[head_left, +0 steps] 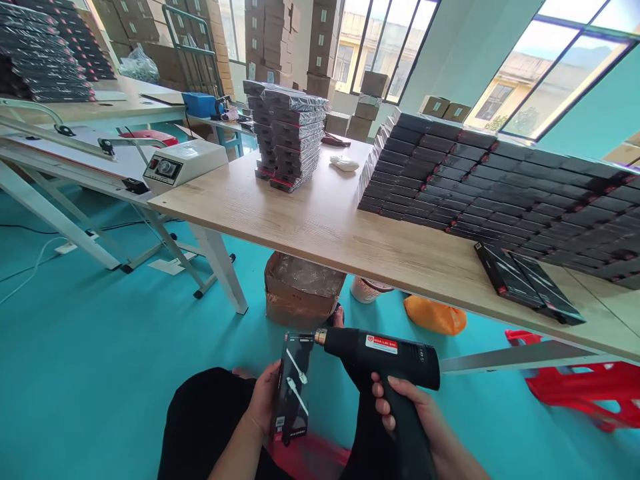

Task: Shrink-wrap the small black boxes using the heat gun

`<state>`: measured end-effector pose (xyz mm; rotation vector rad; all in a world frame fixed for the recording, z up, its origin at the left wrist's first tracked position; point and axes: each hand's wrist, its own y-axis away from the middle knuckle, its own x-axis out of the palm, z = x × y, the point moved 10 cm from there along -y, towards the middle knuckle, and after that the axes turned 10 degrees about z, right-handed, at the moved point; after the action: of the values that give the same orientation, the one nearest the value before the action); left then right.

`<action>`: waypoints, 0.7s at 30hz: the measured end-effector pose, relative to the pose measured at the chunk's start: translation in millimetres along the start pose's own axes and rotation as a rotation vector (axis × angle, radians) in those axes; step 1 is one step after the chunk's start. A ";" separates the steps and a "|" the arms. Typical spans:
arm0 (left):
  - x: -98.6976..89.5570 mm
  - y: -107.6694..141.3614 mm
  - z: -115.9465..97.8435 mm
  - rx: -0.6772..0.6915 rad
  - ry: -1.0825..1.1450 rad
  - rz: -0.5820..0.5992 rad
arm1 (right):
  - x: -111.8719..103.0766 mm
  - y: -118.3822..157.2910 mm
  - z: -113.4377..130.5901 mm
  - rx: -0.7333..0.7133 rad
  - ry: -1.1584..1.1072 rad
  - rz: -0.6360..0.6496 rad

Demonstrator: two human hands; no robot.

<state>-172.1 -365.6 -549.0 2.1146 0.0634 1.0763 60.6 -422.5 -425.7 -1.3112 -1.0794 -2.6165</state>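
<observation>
My left hand [264, 395] grips a slim black cable box [295, 390] by its left side, low over my lap. White cable plugs are printed on the box's front, and it stands nearly upright. In my right hand [407, 407] is a black heat gun [387, 357] with a red and white label, my fingers wrapped round its handle. The gun's metal nozzle points left and sits right by the box's upper right corner; I cannot tell whether they touch. Two more black boxes [525, 283] lie flat at the table's near edge, on the right.
On the wooden table [300, 223] stand a smaller stack of wrapped boxes [290, 133] and a long wall of black boxes [500, 180]. Left is a sealing machine [183, 163]. Under the table are a carton [303, 293], an orange bag [435, 315] and a red stool [590, 393].
</observation>
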 end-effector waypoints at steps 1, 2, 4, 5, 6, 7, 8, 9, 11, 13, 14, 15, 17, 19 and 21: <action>0.7 0.9 2.2 -0.014 -0.009 0.005 | 0.3 -1.4 -0.2 0.010 -0.004 0.002; 1.8 1.5 4.7 -0.036 -0.016 0.020 | 0.3 -2.6 -0.7 0.022 -0.004 0.004; 1.7 2.4 6.3 -0.054 -0.021 0.037 | -1.2 -4.3 -1.3 0.038 -0.005 0.005; 1.4 2.5 6.5 -0.059 -0.016 0.044 | -2.5 -5.0 -1.1 0.042 -0.008 0.004; 0.6 2.5 6.4 -0.059 -0.007 0.047 | -4.0 -5.6 -0.4 0.040 -0.012 0.002; -0.4 2.3 6.2 -0.056 0.003 0.047 | -5.4 -6.0 0.4 0.038 -0.017 -0.004; -0.9 2.0 6.4 -0.056 0.010 0.050 | -6.6 -6.3 0.9 0.038 -0.023 -0.012; -1.0 1.5 6.6 -0.053 0.012 0.056 | -7.0 -6.4 0.9 0.038 -0.025 -0.022; 0.2 0.2 7.8 -0.052 -0.001 0.077 | -5.0 -5.4 0.2 0.033 -0.010 -0.054; 2.2 -1.3 9.2 -0.052 -0.033 0.100 | 3.1 -3.4 -0.6 0.011 0.063 -0.084; 3.6 -2.0 10.1 -0.055 -0.048 0.114 | 10.5 -2.6 0.0 -0.012 0.128 -0.085; 5.1 -2.7 11.0 -0.060 -0.061 0.128 | 19.6 -2.2 1.0 -0.036 0.208 -0.075; 7.1 -3.2 11.9 -0.071 -0.071 0.145 | 39.9 -2.9 4.0 -0.079 0.396 -0.030; 6.1 -2.1 11.0 -0.073 -0.062 0.134 | 50.0 -4.2 11.8 -0.122 0.543 -0.046; 4.4 -0.1 8.8 -0.065 -0.050 0.118 | 48.7 -5.4 23.9 -0.158 0.604 -0.124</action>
<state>-163.0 -369.3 -549.3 2.1063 -0.1200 1.0787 44.1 -391.0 -384.2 -0.4013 -0.8810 -2.9270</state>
